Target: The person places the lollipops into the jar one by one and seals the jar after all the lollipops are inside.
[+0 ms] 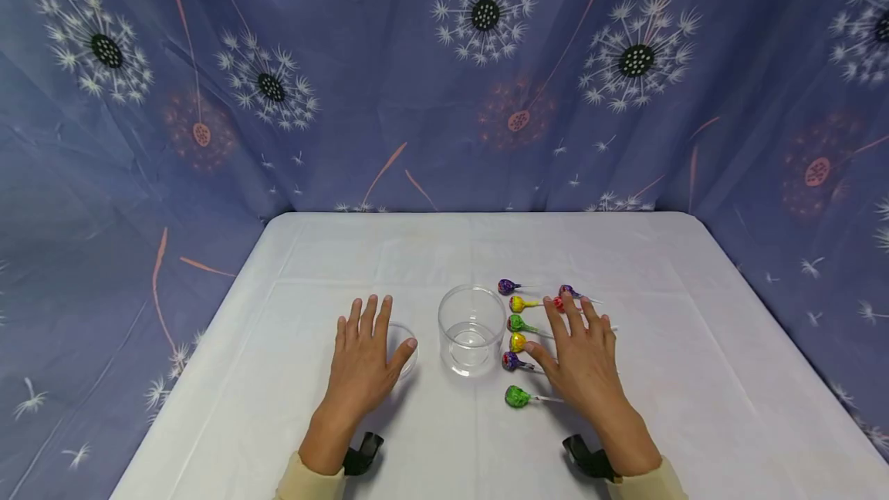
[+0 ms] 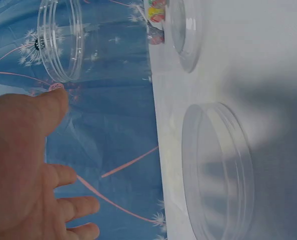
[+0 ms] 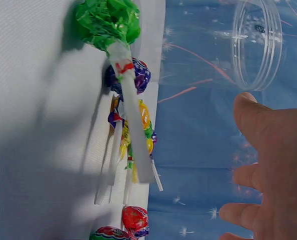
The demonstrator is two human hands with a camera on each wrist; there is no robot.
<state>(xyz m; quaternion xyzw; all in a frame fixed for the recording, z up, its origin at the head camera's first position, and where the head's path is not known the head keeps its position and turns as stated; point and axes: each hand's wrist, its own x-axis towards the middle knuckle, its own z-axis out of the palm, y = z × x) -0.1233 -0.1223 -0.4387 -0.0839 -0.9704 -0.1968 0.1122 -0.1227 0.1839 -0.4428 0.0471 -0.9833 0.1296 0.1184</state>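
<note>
A clear, round, lidless jar [image 1: 472, 353] stands upright on the white table between the two hands. My left hand [image 1: 364, 365] is held palm down over the table with its fingers straight, holding nothing. Partly hidden beneath it lies a clear round lid [image 2: 218, 170]. On the other side, my right hand [image 1: 586, 365] hovers with spread fingers above several wrapped lollipops, and it too holds nothing. A green lollipop [image 1: 517, 396] lies nearest to me, with a purple one [image 1: 512, 361] and a yellow one [image 1: 517, 304] farther back. Others are partly covered by that hand.
White cloth covers the table [image 1: 389, 253], whose far edge meets a blue curtain [image 1: 417, 99] printed with dandelions. Dark wrist mounts [image 1: 364, 454] sit at both wrists, below which pale yellow sleeves [image 1: 312, 477] show.
</note>
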